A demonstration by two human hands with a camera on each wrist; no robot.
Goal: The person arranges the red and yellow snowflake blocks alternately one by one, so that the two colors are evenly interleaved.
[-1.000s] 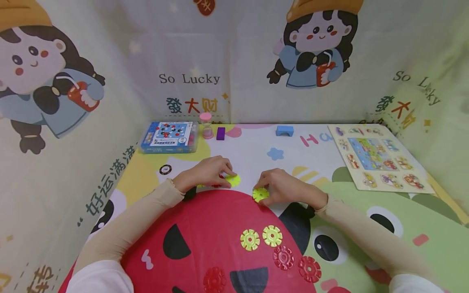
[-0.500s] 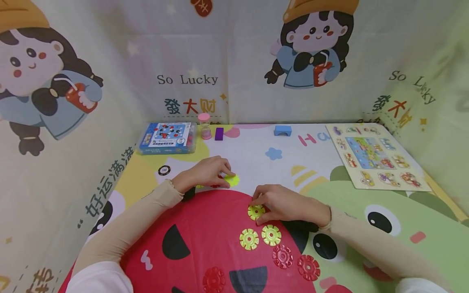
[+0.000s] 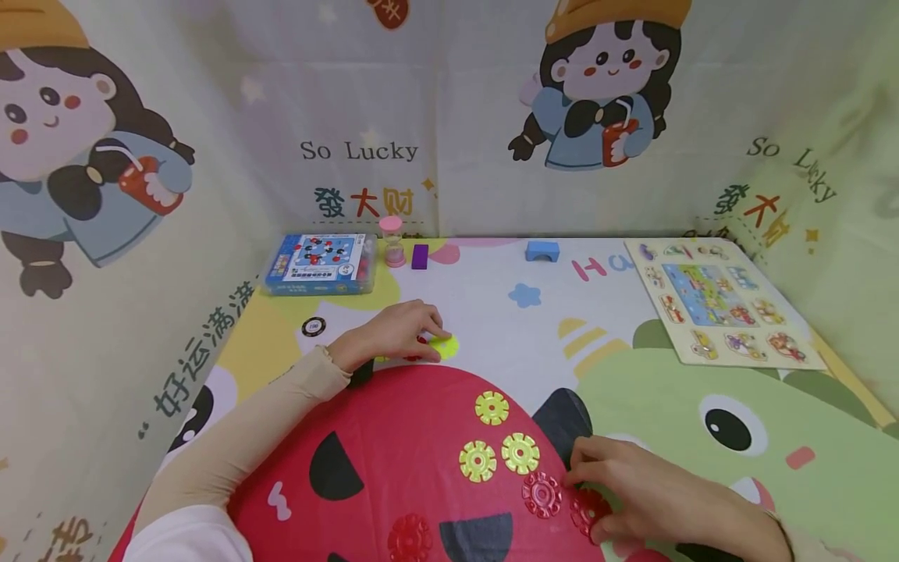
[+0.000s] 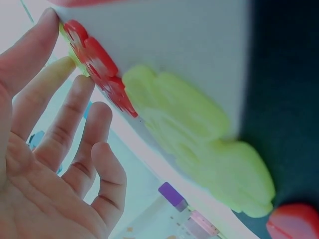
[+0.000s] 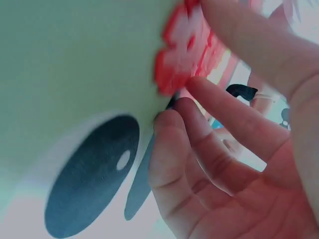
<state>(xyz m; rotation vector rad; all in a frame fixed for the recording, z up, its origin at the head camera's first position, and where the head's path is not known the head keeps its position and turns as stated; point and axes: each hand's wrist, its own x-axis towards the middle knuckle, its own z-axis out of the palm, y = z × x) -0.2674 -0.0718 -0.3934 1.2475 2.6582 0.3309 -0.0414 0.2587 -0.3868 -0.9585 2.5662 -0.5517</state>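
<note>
My left hand [image 3: 400,332] stays at the row of plastic snowflake discs on the table, its thumb and forefinger pinching the yellow snowflake disc [image 3: 448,345] at the row's right end. In the left wrist view, a red disc [image 4: 99,59] and a nearer yellow disc [image 4: 194,144] belong to that row. My right hand [image 3: 653,492] has thumb and forefinger at opposite edges of a red snowflake disc [image 3: 586,507], partly hidden by the fingers. Left of it lie another red disc [image 3: 541,494] and three yellow discs, one of them the upper yellow disc [image 3: 492,407].
A separate red disc [image 3: 410,538] lies near the front. At the back are a boxed kit [image 3: 319,265], an hourglass [image 3: 392,243], a purple block [image 3: 420,257] and a blue arch block [image 3: 542,250]. A puzzle board [image 3: 723,304] lies right, a round chip [image 3: 314,326] left.
My right hand set a yellow disc down above the two other yellow ones, let go, and moved right and nearer to the red disc. My left hand has stayed in place.
</note>
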